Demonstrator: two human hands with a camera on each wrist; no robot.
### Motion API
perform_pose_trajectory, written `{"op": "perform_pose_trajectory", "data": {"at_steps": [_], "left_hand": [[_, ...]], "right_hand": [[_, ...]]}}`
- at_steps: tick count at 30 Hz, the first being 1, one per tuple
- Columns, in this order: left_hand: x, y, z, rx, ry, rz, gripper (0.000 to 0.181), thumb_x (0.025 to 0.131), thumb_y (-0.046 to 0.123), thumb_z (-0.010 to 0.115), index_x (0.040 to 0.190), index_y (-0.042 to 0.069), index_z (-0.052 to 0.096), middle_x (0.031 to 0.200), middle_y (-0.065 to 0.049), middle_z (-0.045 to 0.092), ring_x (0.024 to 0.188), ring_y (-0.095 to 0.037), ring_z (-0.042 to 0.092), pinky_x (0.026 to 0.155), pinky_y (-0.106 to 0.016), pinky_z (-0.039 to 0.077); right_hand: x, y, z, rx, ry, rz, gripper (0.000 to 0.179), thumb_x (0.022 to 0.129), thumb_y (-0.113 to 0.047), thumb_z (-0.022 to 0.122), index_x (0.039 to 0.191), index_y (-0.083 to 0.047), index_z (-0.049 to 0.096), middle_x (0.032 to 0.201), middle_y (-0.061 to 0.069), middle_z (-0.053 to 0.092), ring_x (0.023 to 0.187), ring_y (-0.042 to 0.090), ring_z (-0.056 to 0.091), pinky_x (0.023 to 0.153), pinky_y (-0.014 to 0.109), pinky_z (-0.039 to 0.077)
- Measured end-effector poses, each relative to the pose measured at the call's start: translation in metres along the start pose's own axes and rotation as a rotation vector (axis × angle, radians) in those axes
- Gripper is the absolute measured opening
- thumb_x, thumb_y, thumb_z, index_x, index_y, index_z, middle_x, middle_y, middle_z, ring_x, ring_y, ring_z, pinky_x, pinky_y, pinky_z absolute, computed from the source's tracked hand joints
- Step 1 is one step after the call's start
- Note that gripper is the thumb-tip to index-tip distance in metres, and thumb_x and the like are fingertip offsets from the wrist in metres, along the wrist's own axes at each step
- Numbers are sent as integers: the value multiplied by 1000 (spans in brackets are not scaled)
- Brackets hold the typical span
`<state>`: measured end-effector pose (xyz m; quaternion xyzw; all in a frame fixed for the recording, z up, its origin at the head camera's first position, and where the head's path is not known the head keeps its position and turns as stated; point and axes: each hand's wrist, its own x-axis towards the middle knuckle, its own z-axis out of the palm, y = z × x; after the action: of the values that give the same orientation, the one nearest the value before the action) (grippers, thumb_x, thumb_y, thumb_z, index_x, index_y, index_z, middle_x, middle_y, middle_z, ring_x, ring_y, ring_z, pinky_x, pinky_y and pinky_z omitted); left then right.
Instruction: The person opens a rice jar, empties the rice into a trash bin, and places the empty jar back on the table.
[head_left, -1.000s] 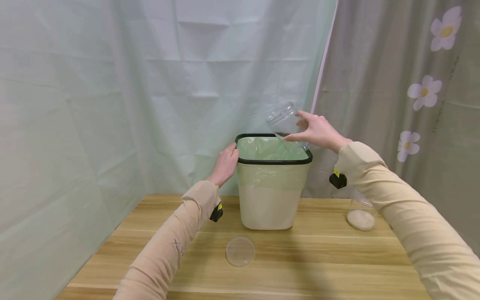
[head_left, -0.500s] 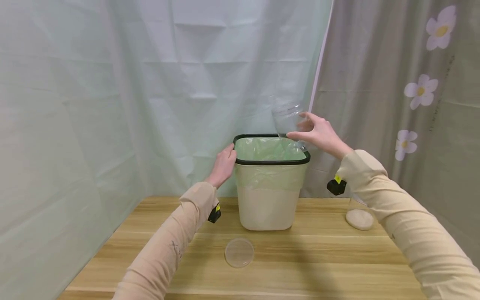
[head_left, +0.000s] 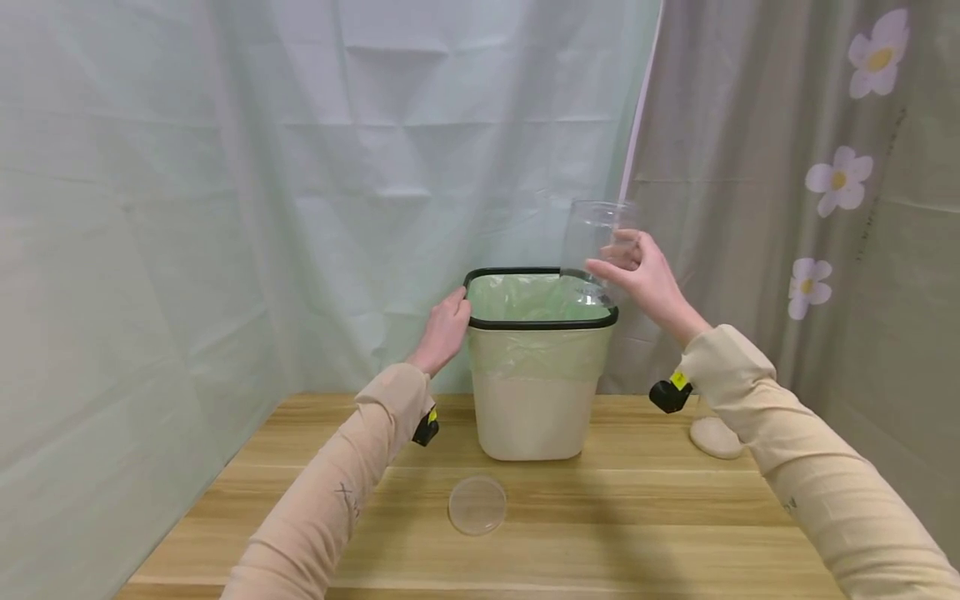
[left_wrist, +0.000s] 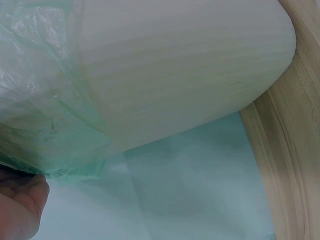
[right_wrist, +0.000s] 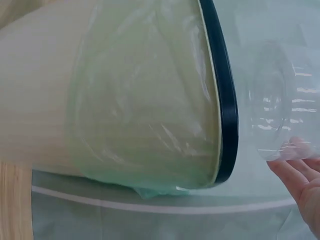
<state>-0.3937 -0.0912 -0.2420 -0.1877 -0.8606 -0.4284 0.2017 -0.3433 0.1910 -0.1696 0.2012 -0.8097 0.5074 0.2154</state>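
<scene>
A cream trash can [head_left: 532, 417] with a black rim [head_left: 543, 324] and a green plastic liner [head_left: 510, 296] stands at the middle of the table's back. My left hand [head_left: 444, 329] grips its left side at the rim; in the left wrist view the fingers [left_wrist: 35, 192] curl there beside the liner. With its thumb and fingers, my right hand [head_left: 651, 279] holds a clear jar [head_left: 583, 242] upright and without a lid over the can's right part. Nothing shows inside the jar [right_wrist: 280, 100], whose base is close to the black rim in the right wrist view.
A clear round lid [head_left: 478, 505] lies flat on the wooden table [head_left: 630, 550] in front of the can. To the right, partly behind my right sleeve, stands another clear container with whitish contents [head_left: 716, 437]. Curtains [head_left: 375, 167] hang behind and at both sides.
The jar has turned from tilted, mouth toward the left, to upright, and has shifted slightly right with my right hand. My left hand stays at the can's rim.
</scene>
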Motion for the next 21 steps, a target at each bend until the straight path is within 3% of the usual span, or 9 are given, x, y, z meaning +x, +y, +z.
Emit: {"op": "perform_pose_trajectory", "data": {"at_steps": [7, 15, 21], "left_hand": [[0, 0, -3, 10, -2, 2, 48, 95, 19, 26, 136, -5, 31, 140, -15, 30, 129, -24, 23, 103, -30, 18], [0, -1, -3, 9, -12, 2, 47, 95, 17, 28, 136, -6, 32, 140, -17, 31, 129, -25, 23, 103, -31, 18], [1, -3, -3, 18, 2, 10, 47, 95, 17, 27, 135, -7, 32, 139, -17, 31, 128, -27, 24, 103, -31, 19]], "right_hand": [[-10, -2, 7, 70, 36, -77, 69, 83, -28, 66, 130, 0, 24, 121, 17, 48, 109, 28, 48, 89, 39, 39], [-29, -2, 16, 135, 54, -189, 62, 80, -12, 67, 124, -1, 24, 113, 19, 51, 101, 23, 53, 78, 25, 45], [-43, -1, 21, 183, 38, -237, 57, 77, 1, 66, 119, -4, 29, 109, 18, 54, 99, 23, 54, 80, 27, 46]]}}
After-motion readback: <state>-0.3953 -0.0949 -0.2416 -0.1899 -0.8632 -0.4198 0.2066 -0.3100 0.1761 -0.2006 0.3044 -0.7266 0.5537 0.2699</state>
